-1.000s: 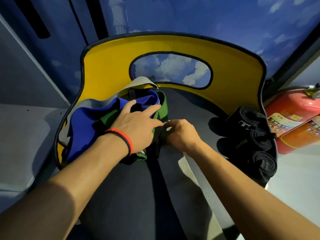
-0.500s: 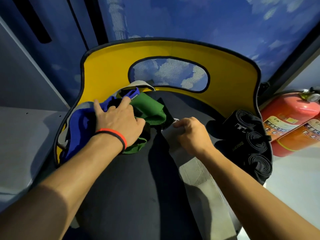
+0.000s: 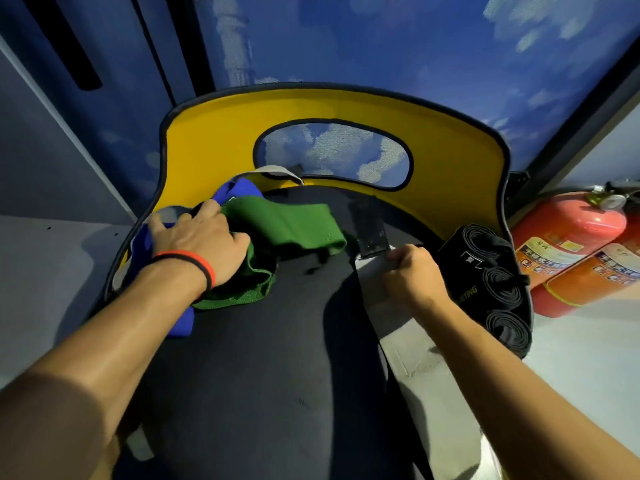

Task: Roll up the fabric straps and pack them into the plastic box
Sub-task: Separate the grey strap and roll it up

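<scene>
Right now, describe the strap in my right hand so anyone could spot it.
Find the yellow-backed seat. On its right side, beside three black rolls, the grey strap runs toward you from the right hand. Unlike those, it lies unrolled and pale.

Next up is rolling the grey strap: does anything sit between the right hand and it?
Nothing visible does: the right hand grips the grey strap directly, near its far end. The green strap lies to the left, not on it.
</scene>
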The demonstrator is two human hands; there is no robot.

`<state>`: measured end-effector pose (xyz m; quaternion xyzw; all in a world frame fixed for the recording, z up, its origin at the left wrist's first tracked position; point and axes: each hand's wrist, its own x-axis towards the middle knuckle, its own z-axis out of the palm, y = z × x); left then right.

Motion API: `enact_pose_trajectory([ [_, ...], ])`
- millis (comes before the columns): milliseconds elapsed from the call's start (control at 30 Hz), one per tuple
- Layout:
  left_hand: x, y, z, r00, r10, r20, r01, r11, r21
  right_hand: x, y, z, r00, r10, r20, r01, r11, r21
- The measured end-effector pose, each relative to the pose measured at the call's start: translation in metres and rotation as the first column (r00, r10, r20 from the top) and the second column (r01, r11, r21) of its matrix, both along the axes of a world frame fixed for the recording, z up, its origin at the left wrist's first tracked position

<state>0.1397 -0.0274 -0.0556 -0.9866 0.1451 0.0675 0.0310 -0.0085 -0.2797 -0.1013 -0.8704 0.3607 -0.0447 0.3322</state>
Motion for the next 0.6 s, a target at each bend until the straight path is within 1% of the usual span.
enact_pose_trajectory([
  [67, 0.005, 0.006, 0.002, 1.000, 0.022, -0.015, -0.022, 1.000, 0.005, -0.004, -0.006, 0.000, 0.999, -0.041, 0.003, 0.040, 0.997, 0.068],
  [133, 0.005, 0.006, 0.005, 1.000, 0.022, -0.004, -0.022, 1.000, 0.023, -0.007, -0.008, -0.003, 0.999, -0.051, 0.015, 0.049, 0.995, 0.088],
  [200, 0.002, 0.002, 0.008, 1.000, -0.016, 0.021, 0.015, 0.999, 0.050, -0.006, -0.010, -0.007, 0.996, -0.070, 0.062, 0.063, 0.991, 0.118],
  [300, -0.004, -0.005, 0.012, 0.999, -0.039, 0.015, 0.038, 0.996, 0.079, 0.005, -0.009, -0.008, 0.984, -0.108, 0.140, 0.080, 0.979, 0.189],
  [367, -0.007, -0.008, 0.015, 0.996, -0.062, 0.063, 0.057, 0.995, 0.086, 0.016, -0.006, -0.008, 0.970, -0.128, 0.205, 0.077, 0.968, 0.240],
  [433, -0.009, -0.010, 0.021, 0.990, -0.049, 0.130, 0.044, 0.998, 0.041, 0.027, -0.003, -0.011, 0.958, -0.146, 0.247, 0.075, 0.959, 0.274],
  [500, -0.011, -0.012, 0.026, 0.990, -0.018, 0.139, 0.015, 1.000, 0.016, 0.036, -0.004, -0.018, 0.957, -0.151, 0.250, 0.076, 0.955, 0.285],
  [600, -0.012, -0.015, 0.026, 0.989, -0.042, 0.141, 0.033, 0.997, 0.070, 0.043, -0.007, -0.026, 0.961, -0.156, 0.230, 0.085, 0.953, 0.290],
])
